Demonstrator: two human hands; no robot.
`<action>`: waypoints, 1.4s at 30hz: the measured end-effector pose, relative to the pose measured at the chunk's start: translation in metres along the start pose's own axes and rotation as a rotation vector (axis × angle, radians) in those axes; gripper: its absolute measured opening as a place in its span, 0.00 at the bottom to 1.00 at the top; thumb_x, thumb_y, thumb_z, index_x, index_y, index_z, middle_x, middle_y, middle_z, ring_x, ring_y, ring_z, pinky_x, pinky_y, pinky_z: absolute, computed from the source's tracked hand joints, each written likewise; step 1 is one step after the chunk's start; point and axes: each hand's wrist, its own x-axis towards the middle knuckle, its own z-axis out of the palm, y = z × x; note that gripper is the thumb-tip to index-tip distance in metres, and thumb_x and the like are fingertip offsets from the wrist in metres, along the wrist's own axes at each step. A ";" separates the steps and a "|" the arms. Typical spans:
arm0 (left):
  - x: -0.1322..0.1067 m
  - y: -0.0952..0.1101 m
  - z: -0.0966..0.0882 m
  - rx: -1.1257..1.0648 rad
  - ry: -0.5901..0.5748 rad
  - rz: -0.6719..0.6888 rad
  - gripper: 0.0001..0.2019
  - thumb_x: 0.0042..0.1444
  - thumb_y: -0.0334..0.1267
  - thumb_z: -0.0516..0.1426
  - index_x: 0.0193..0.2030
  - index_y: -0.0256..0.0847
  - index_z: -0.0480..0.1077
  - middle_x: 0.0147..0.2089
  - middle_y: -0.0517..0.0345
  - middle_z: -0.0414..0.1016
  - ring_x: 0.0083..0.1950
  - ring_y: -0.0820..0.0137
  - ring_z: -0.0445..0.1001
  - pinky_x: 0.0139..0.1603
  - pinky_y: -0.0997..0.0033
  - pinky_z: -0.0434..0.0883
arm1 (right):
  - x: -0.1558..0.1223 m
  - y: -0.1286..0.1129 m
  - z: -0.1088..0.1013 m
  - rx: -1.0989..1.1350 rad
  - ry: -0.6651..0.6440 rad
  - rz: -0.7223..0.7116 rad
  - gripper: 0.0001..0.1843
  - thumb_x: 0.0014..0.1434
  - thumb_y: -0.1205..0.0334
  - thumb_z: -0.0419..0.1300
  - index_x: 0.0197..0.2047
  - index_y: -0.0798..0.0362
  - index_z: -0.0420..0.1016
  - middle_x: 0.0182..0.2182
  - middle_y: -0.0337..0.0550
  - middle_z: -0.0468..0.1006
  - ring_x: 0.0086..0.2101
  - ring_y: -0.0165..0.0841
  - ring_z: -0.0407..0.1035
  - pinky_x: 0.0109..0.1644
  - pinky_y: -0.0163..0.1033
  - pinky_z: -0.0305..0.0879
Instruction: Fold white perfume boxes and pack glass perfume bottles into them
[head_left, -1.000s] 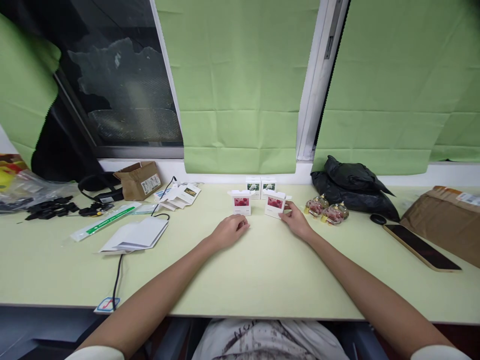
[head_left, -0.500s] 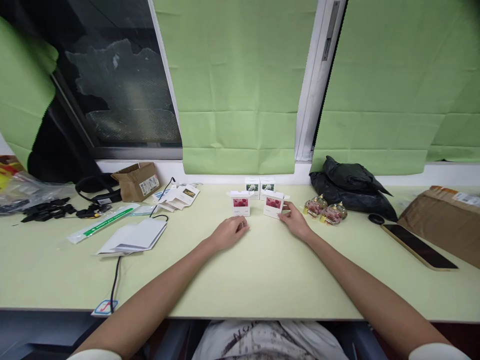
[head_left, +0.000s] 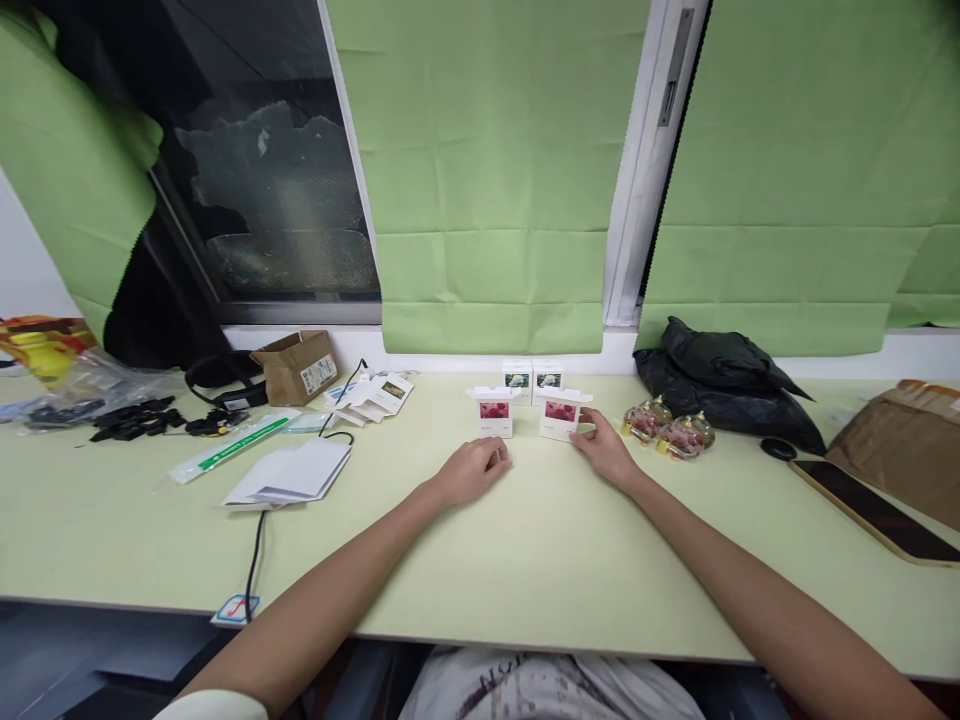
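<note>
Two small white boxes with red flower pictures stand side by side on the pale green desk, their top flaps open. My right hand touches the right-hand box at its side with its fingertips, fingers curled against it. My left hand rests on the desk just in front of the left-hand box, fingers loosely curled under, holding nothing I can see. Behind them stand two closed white boxes with green pictures.
Two small round pink bottles with gold caps lie right of the boxes, before a black plastic bag. A phone and brown parcel are far right. Folded leaflets, a cable, flat cartons and a cardboard box sit left.
Both hands stay almost where they were, the right still at the right-hand box. The camera view has shifted a little, so everything sits slightly further right.
</note>
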 end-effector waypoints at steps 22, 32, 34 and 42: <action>0.000 0.003 -0.003 -0.005 -0.025 0.015 0.09 0.67 0.46 0.55 0.42 0.44 0.71 0.35 0.59 0.74 0.36 0.65 0.70 0.37 0.66 0.64 | -0.002 -0.006 -0.001 -0.052 0.002 0.021 0.30 0.62 0.54 0.62 0.65 0.48 0.63 0.58 0.49 0.72 0.36 0.32 0.75 0.46 0.43 0.73; -0.001 0.004 -0.003 -0.020 -0.025 0.007 0.10 0.66 0.47 0.55 0.42 0.44 0.71 0.35 0.58 0.74 0.36 0.65 0.70 0.36 0.66 0.64 | 0.000 0.000 0.000 -0.052 -0.007 0.013 0.31 0.61 0.53 0.63 0.65 0.48 0.63 0.57 0.48 0.72 0.36 0.32 0.74 0.46 0.43 0.73; -0.001 0.004 -0.003 -0.018 -0.025 0.011 0.10 0.67 0.47 0.55 0.42 0.44 0.71 0.35 0.58 0.74 0.36 0.65 0.70 0.37 0.66 0.64 | 0.000 -0.001 -0.001 -0.060 -0.004 0.018 0.31 0.61 0.53 0.63 0.65 0.48 0.63 0.57 0.48 0.72 0.36 0.33 0.75 0.46 0.44 0.73; -0.002 0.007 -0.005 -0.019 -0.026 0.010 0.11 0.67 0.48 0.55 0.41 0.44 0.71 0.34 0.58 0.74 0.36 0.64 0.70 0.36 0.65 0.65 | -0.008 -0.022 -0.016 -0.293 0.037 -0.050 0.31 0.65 0.52 0.59 0.68 0.50 0.59 0.56 0.53 0.71 0.35 0.36 0.74 0.49 0.48 0.71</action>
